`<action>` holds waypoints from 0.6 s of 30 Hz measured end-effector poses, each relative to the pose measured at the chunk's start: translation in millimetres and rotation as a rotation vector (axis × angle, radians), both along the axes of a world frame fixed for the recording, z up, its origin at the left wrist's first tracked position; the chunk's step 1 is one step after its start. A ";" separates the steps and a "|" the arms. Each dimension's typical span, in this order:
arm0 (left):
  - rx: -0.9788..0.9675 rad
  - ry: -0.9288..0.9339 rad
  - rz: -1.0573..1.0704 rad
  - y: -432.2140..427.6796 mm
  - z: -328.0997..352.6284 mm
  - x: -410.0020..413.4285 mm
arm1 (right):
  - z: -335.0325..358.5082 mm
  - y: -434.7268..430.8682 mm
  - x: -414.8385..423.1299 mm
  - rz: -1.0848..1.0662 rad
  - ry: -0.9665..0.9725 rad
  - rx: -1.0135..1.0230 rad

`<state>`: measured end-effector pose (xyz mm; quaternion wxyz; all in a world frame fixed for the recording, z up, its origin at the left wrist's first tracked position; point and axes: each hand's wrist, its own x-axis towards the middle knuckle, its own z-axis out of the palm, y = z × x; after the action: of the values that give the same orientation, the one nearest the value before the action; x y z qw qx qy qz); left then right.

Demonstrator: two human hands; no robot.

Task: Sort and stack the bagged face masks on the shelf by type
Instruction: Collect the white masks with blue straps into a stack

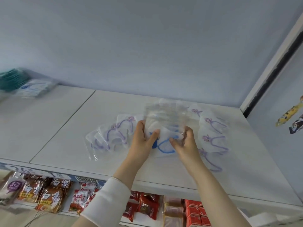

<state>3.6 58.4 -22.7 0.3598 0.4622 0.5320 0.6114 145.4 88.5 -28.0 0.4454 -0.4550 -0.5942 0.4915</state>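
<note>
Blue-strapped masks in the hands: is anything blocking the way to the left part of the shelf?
Yes: purple-strapped masks lie fanned out just left of the left hand, between the blue-strapped masks and the left part of the shelf. They lie flat, so lifting over them looks easy.

A white shelf (62, 141) holds clear plastic bags, each containing a white face mask. At the centre, a blue-strap bundle (165, 122) of several bags is tilted up off the shelf, gripped at its lower edge by the left hand (141, 135) and the right hand (186, 140); the masks in it have blue ear loops. Just left of it, the left purple masks (109, 136), with purple ear loops and a small purple cartoon figure, lie flat and fanned, overlapping. On the right, the right purple masks (213, 133) of the same design lie overlapped in a row running towards the shelf's front edge. Far left, at the back, sits a blurred teal and white pile (24, 84).
</note>
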 end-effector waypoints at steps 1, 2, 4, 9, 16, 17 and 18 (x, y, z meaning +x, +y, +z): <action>-0.008 -0.020 0.023 1.7 4.0 -4.2 | 3.2 0.7 -1.7 0.022 0.014 -0.017; -0.025 -0.067 0.052 3.9 7.3 -10.4 | 6.6 1.2 -4.2 0.055 0.032 -0.035; -0.063 -0.181 0.090 5.0 15.5 -25.5 | 14.0 1.0 -13.4 0.118 0.063 -0.066; -0.128 -0.169 0.083 -3.7 32.8 -89.3 | 24.9 0.0 -73.7 0.112 0.125 -0.127; -0.108 -0.090 0.188 -26.0 44.3 -248.7 | 25.0 -12.3 -218.9 0.139 0.117 -0.144; -0.112 -0.069 0.209 -27.8 41.2 -274.0 | 21.4 -15.9 -243.1 0.140 0.115 -0.162; -0.126 -0.059 0.223 -29.5 38.8 -298.7 | 17.7 -18.8 -267.4 0.139 0.112 -0.185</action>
<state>-295.0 28.9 16.1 0.3335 0.3583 0.6066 0.6265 -122.0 69.7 -10.3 0.3990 -0.4238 -0.5508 0.5982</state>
